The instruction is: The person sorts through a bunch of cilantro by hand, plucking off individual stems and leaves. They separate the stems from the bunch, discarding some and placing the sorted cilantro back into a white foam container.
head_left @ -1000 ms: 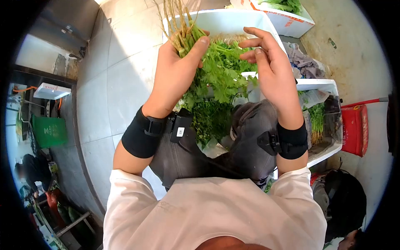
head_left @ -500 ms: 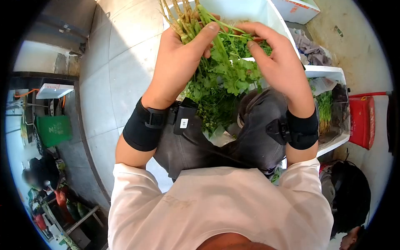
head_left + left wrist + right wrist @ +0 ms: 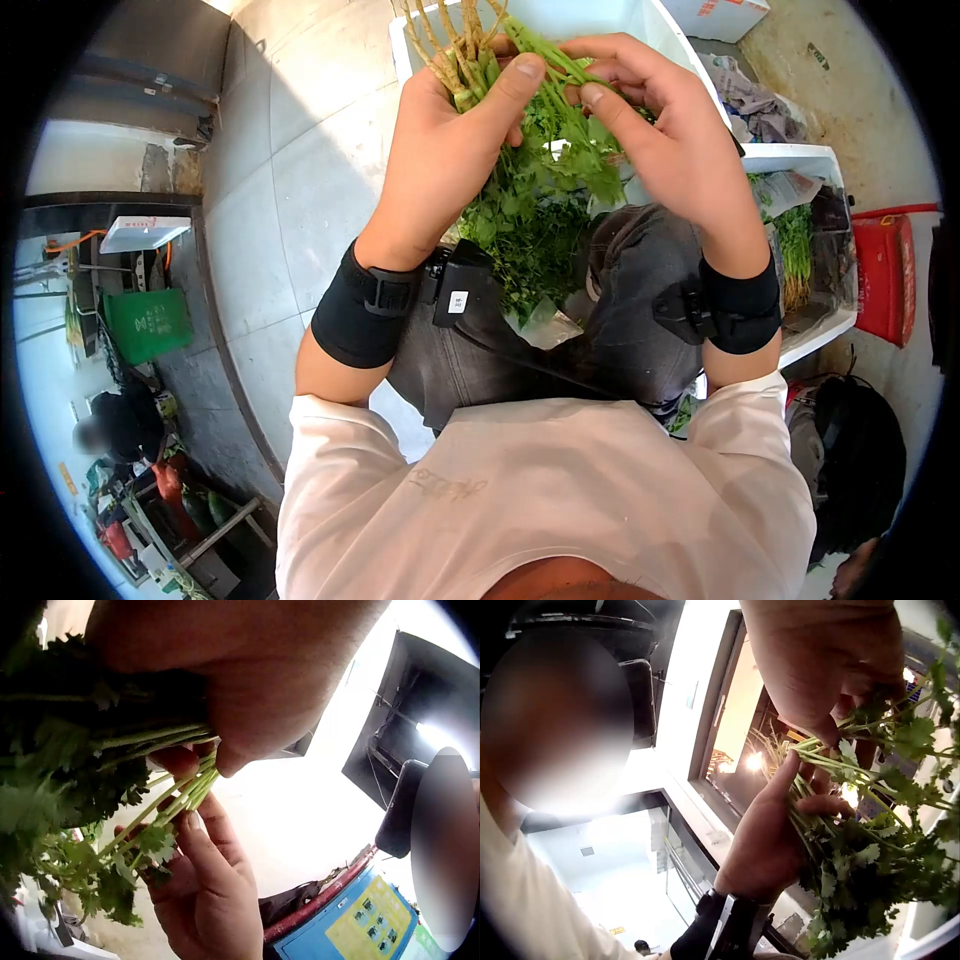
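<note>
A bunch of coriander point(image 3: 505, 215) is gripped by my left hand point(image 3: 440, 150), the thumb lying across the stems. Its pale brown roots point(image 3: 455, 55) stick up past that hand, and the leaves hang down between the knees. Close beside it, my right hand point(image 3: 685, 150) pinches a few thin green stems point(image 3: 565, 68) between thumb and fingers. In the left wrist view, those stems point(image 3: 191, 793) run between both hands, with leaves point(image 3: 120, 889) hanging below the right hand point(image 3: 214, 881). The right wrist view shows the left thumb point(image 3: 784, 776) pressed on the stems.
A white foam box point(image 3: 690, 45) stands in front, with more greens below the hands. To the right, another foam box point(image 3: 838, 175) holds bundled greens point(image 3: 797, 250). A red container point(image 3: 885, 280) stands by the wall; a green bin point(image 3: 148, 322) is far left.
My right hand, apart from the bunch and holding nothing a second ago, has come in to the stems and pinches some of them. The left hand keeps its grip on the coriander.
</note>
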A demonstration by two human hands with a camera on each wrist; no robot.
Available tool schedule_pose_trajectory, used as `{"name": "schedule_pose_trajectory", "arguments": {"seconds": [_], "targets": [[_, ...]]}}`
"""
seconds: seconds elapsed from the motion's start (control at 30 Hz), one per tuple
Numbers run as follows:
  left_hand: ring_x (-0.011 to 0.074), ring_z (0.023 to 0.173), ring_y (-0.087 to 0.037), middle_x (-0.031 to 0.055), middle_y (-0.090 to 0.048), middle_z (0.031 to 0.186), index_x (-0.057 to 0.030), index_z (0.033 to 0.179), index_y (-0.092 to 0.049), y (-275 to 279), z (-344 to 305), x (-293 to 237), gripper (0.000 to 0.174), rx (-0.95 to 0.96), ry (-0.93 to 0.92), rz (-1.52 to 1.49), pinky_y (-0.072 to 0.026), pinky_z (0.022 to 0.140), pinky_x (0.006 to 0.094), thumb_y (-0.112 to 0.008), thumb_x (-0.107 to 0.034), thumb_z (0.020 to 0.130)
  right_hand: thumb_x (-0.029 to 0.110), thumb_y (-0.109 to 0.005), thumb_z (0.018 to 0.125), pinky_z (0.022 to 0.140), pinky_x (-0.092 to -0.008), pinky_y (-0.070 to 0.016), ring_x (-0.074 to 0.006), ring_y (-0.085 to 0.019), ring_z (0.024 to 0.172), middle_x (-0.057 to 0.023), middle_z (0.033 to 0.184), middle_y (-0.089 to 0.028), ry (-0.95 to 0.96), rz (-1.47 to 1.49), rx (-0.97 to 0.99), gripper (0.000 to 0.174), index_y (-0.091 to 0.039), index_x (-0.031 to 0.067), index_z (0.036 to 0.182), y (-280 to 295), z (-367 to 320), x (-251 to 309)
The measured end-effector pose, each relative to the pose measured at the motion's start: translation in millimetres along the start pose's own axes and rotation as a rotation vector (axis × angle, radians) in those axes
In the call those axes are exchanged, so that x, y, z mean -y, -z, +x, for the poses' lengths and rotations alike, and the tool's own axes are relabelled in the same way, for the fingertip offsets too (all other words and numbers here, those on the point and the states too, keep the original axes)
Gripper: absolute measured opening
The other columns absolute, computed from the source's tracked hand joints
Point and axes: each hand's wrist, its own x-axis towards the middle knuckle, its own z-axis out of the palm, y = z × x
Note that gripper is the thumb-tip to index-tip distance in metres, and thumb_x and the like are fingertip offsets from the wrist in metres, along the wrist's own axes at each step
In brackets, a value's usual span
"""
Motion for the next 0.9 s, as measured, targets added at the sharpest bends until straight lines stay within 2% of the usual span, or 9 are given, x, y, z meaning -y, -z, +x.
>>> {"name": "schedule_pose_trajectory", "arguments": {"seconds": [0.2,0.3,0.4,0.47,0.6,0.67,0.8,0.87,0.9], "targets": [[0.0094,0.071,-0.057,-0.0002,-0.062,0.082,0.0008,0.117,-0.063,0.8,-2.4,-4.2,0.03,0.04,0.014,0.059,-0.0463,0.068,0.025,-0.07,-0.021,0.098,0.002,-0.058,0.1,0.086,-0.0256,-0.0482,-0.0097,-0.061,0.095,-0.0019,0.1,-0.065,0.001,0.165,-0.004,0.033,-0.059,0.006,0.133,0.3,-2.5,-1.3],[0.0065,0.07,-0.058,0.0014,-0.068,0.093,0.0015,0.116,-0.066,0.5,-1.4,0.6,0.029,0.003,-0.04,-0.027,-0.0476,0.062,0.0229,-0.071,-0.018,0.096,0.002,-0.058,0.1,0.087,-0.0264,-0.0484,-0.0095,-0.06,0.098,-0.0018,0.105,-0.065,-0.043,0.221,0.028,0.031,-0.059,0.0062,0.13,-1.6,-2.2,0.6],[0.0095,0.072,-0.056,0.0016,-0.064,0.086,0.0019,0.117,-0.062,1.3,-1.4,-0.7,0.03,-0.073,-0.023,-0.013,-0.0452,0.066,0.0247,-0.07,-0.019,0.097,0.002,-0.061,0.097,0.091,-0.0293,-0.0486,-0.0143,-0.062,0.102,-0.0038,0.111,-0.065,0.152,0.131,-0.068,0.025,-0.064,0.0053,0.121,-1.8,0.2,-3.6],[0.0066,0.07,-0.057,0.0022,-0.069,0.094,0.0016,0.116,-0.066,3.4,-0.3,-0.8,0.028,-0.104,-0.067,-0.031,-0.0473,0.061,0.0231,-0.071,-0.018,0.096,0.001,-0.064,0.094,0.095,-0.0324,-0.0483,-0.021,-0.063,0.108,-0.0064,0.118,-0.066,0.298,-0.2,-0.065,0.018,-0.068,0.0037,0.112,4.0,0.6,-3.9],[0.0064,0.069,-0.057,0.0015,-0.068,0.092,0.0019,0.115,-0.067,3.0,0.8,-1.7,0.027,-0.128,-0.089,-0.045,-0.0472,0.062,0.0231,-0.071,-0.017,0.096,0.002,-0.068,0.091,0.097,-0.0338,-0.048,-0.0252,-0.063,0.111,-0.0092,0.12,-0.066,0.259,-0.18,-0.05,0.014,-0.069,0.0018,0.105,1.7,1.1,-1.9],[0.0062,0.069,-0.057,0.001,-0.068,0.09,0.0022,0.115,-0.067,2.5,-0.1,-2.6,0.027,-0.13,-0.078,-0.05,-0.0472,0.062,0.0231,-0.072,-0.016,0.095,0.013,-0.072,0.087,0.082,-0.038,-0.0534,-0.0327,-0.066,0.101,-0.0107,0.111,-0.069,0.348,-0.219,-0.12,0.017,-0.07,0.0039,0.101,-1.6,2.6,-3.5],[0.006,0.069,-0.057,0.0011,-0.068,0.09,0.0027,0.115,-0.067,2.2,-0.1,-1.4,0.028,-0.128,-0.073,-0.033,-0.0471,0.062,0.0228,-0.072,-0.017,0.095,0.013,-0.072,0.087,0.082,-0.0367,-0.0532,-0.0313,-0.067,0.097,-0.0099,0.106,-0.07,0.325,-0.231,-0.092,0.017,-0.069,0.0031,0.1,0.6,2.1,-5.2],[0.006,0.069,-0.058,0.0009,-0.068,0.089,0.0035,0.116,-0.066,2.2,-0.8,-2.2,0.03,-0.133,-0.08,-0.002,-0.0478,0.061,0.0228,-0.073,-0.017,0.094,0.004,-0.069,0.091,0.093,-0.0319,-0.0498,-0.0188,-0.065,0.101,-0.0056,0.109,-0.067,0.149,-0.129,-0.021,0.014,-0.067,0.0009,0.105,2.5,-0.1,-5.1],[0.006,0.069,-0.058,0.0009,-0.068,0.089,0.0035,0.116,-0.066,2.3,-0.5,-1.8,0.03,-0.134,-0.08,-0.002,-0.0478,0.061,0.0228,-0.073,-0.017,0.094,0.004,-0.069,0.091,0.093,-0.0319,-0.0498,-0.0188,-0.065,0.101,-0.0056,0.109,-0.067,0.149,-0.129,-0.021,0.014,-0.067,0.0009,0.105,2.2,-0.2,-5.6]]}}
